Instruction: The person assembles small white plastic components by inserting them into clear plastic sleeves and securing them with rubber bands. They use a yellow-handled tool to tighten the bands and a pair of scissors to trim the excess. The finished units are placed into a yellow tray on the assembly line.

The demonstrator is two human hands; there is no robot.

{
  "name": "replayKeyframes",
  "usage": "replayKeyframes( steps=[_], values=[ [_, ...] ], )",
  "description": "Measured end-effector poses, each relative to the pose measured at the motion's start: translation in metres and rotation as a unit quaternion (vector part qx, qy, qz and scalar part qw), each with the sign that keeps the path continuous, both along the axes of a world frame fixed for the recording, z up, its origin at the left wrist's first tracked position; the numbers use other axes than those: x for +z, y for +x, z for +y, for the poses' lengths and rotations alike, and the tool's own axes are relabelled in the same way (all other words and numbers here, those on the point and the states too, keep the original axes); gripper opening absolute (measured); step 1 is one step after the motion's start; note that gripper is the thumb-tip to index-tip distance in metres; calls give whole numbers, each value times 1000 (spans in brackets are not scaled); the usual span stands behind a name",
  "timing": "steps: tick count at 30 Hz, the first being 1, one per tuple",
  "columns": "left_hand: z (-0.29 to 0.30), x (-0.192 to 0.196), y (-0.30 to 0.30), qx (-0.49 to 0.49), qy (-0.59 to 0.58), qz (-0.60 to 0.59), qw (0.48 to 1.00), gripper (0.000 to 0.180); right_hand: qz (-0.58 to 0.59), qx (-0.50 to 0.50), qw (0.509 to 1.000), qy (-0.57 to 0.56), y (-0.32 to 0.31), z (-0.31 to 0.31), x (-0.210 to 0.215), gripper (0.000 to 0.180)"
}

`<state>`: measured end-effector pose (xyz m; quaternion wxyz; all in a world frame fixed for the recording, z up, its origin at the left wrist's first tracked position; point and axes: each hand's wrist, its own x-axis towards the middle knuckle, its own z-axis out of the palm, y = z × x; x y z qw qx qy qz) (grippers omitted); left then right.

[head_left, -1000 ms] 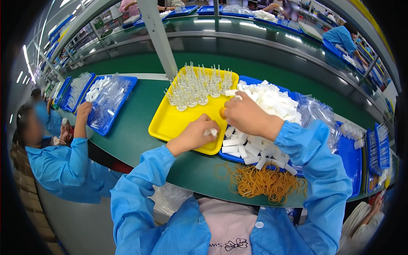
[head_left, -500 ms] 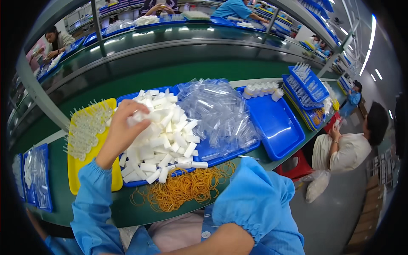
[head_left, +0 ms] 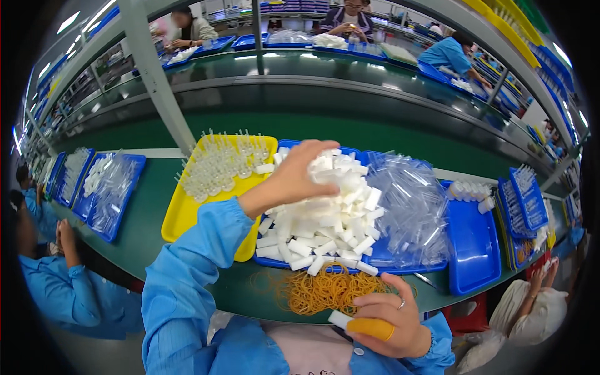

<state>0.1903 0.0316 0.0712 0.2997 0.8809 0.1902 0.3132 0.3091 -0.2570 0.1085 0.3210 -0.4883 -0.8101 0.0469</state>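
My left hand (head_left: 299,176) reaches over a heap of short white blocks (head_left: 347,215) in a blue tray (head_left: 265,255). Its thumb and fingers are apart, and I see nothing gripped between them. Close to my body, my right hand (head_left: 390,319) is closed on a white block (head_left: 339,319), held out past the fingertips. An orange finger cot (head_left: 372,328) covers the digit along that block, and a ring sits on another finger. A loose pile of tan rubber bands (head_left: 322,290) lies between the tray and my right hand.
At left is a yellow tray (head_left: 175,219) of clear bulbed plastic parts (head_left: 215,165). Rightward come clear plastic sleeves (head_left: 412,212), a blue tray (head_left: 475,259) with white rolls (head_left: 470,191), and stacked trays (head_left: 525,197). A metal post (head_left: 156,81) rises behind; co-workers sit on both sides.
The view has swung right-to-left, showing more of the left side. My right hand has come into view holding a white block. My left hand stays over the white heap.
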Motion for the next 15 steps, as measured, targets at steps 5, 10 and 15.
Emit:
replayKeyframes(
  steps=[5, 10, 15],
  values=[
    [27, -10, -72, 205, -111, -120, 965, 38, 95, -34, 990, -94, 14, -10, -25, 22],
    [31, -55, -137, 268, -15, -6, 963, 21, 283, 193, 881, -327, 20, -13, -20, 16],
    [33, -77, -160, 269, 263, 165, 912, 22, 306, 284, 831, -367, 8, -5, -26, 18]
  ],
)
